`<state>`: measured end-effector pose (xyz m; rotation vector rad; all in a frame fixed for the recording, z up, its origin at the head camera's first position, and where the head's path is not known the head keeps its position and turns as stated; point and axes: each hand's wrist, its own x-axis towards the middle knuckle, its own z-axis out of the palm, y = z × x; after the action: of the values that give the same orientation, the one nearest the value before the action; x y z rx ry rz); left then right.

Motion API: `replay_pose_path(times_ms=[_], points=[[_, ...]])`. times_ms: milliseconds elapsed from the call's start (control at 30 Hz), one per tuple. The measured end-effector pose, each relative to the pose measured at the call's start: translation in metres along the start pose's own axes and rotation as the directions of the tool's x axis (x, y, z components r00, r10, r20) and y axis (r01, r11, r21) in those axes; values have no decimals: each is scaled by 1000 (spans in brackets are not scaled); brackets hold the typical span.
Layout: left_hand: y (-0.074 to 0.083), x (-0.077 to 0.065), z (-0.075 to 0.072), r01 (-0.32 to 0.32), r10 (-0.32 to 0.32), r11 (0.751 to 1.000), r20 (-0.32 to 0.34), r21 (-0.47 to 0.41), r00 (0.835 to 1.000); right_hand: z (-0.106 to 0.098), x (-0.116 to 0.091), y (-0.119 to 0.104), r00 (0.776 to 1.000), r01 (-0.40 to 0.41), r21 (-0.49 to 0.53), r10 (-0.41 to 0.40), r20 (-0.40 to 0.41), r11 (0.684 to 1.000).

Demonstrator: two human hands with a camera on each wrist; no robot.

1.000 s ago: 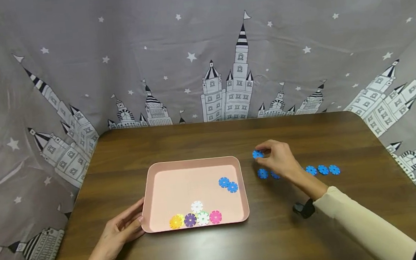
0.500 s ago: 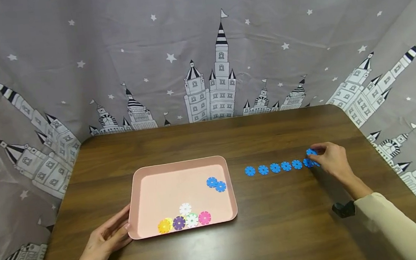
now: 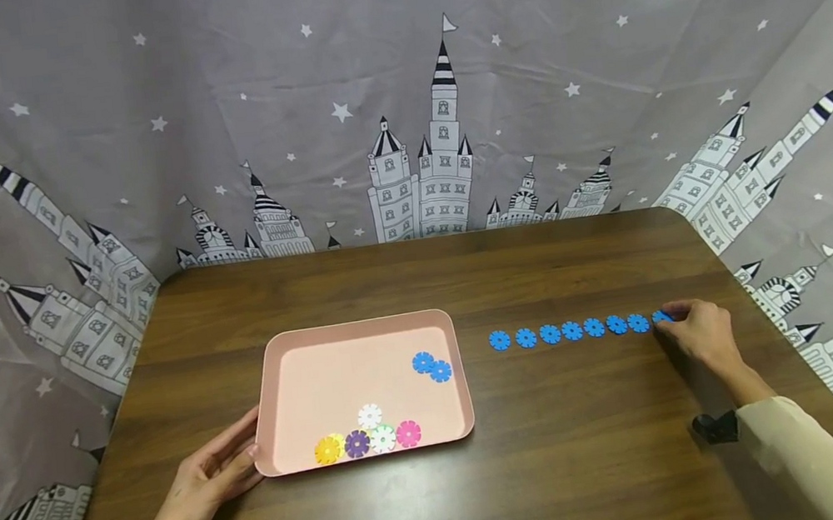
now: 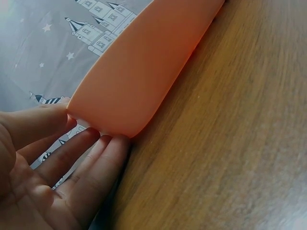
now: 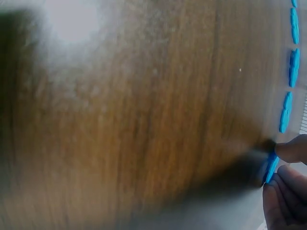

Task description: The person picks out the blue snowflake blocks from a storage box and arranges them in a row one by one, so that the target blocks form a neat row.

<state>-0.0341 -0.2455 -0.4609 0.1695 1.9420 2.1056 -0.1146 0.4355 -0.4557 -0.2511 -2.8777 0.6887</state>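
Note:
My right hand (image 3: 706, 337) pinches a blue notched plastic disc (image 3: 661, 317) at the right end of a row of like discs (image 3: 571, 330). In the right wrist view, thumb and fingertips hold this disc (image 5: 271, 167) by its edges, low over the table. My left hand (image 3: 207, 477) rests against the left end of a shallow pink tray (image 3: 273, 399). In the left wrist view, the thumb touches the rim and the nearly straight fingers (image 4: 103, 177) touch the outer wall. Two blue discs (image 3: 431, 367) lie overlapping inside the tray, at its right.
Along the tray's front lie yellow (image 3: 327, 450), purple (image 3: 356, 443), white (image 3: 370, 416), pale green-white (image 3: 383, 438) and pink (image 3: 408, 434) discs. The brown wooden table (image 3: 555, 447) reaches back to a grey curtain (image 3: 260, 124) with printed castles.
My right hand has carried the blue disc from beside the tray rightward to the row's end and lowered it. The view has shifted. The left hand stays at the tray.

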Motion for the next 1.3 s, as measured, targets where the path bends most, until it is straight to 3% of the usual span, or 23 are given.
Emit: replay_pose_path(times_ms=[400,700,933,1067,1300], points=[[0,-2,1,27,-26,999,-43,27,999,2,-1,-5,1000,0,-13,0,29,1000],[2,-5,0,20,-19,1000,-45,13,999,1,-2,-15,999,30,-6,-30,-18,1000],[3,-2,-2,11,-11,1000,-17,14,1000,5,-8,-72,995,98,119,-96,-23,988],[1,-3,-4,10,-10,1000,-18,9,1000,15,-9,-117,988,133,213,-148,54,968],[1,-3,-4,22,-21,1000,-21,16,1000,39,-16,-186,958,128,370,-212,195,920]])
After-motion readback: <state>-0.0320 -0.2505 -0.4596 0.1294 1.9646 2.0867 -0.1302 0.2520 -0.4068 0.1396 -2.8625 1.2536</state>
